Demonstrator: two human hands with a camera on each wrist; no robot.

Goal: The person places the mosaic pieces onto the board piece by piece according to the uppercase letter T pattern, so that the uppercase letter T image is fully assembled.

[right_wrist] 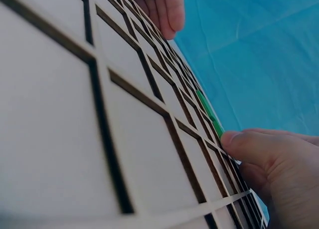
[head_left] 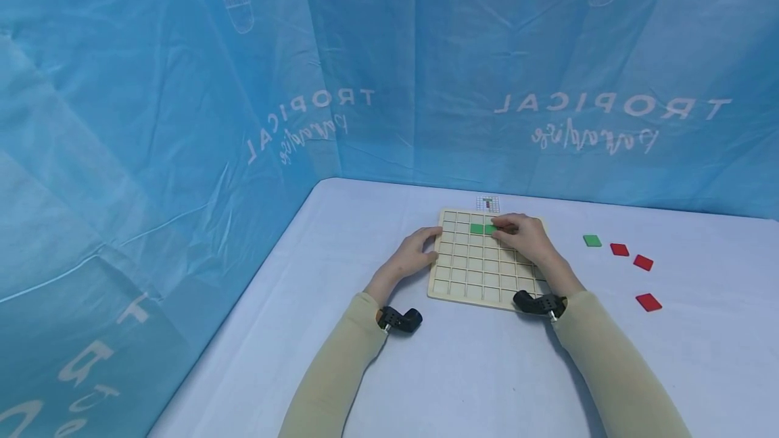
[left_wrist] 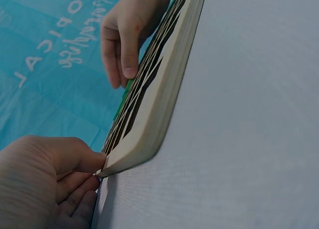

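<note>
A wooden grid board [head_left: 467, 282] lies on the white table. My left hand [head_left: 414, 253] touches its left edge with relaxed fingers; in the left wrist view that hand's thumb [left_wrist: 89, 161] rests at the board's corner. Over the upper rows, my right hand [head_left: 528, 238] pinches a green square tile [head_left: 490, 229] between thumb and fingers, at a cell of the grid. Directly left of it, another green tile [head_left: 477, 228] sits in the same row. The right wrist view shows the right thumb [right_wrist: 237, 141] against the green tile [right_wrist: 218, 129], with the fingers partly hidden behind it.
Right of the board lie a loose green tile [head_left: 592, 240] and three red tiles, one of them nearest the front [head_left: 648, 302]. A small printed grid card [head_left: 487, 204] lies behind the board. Blue curtains [head_left: 389, 73] hang along the table's back and left edges.
</note>
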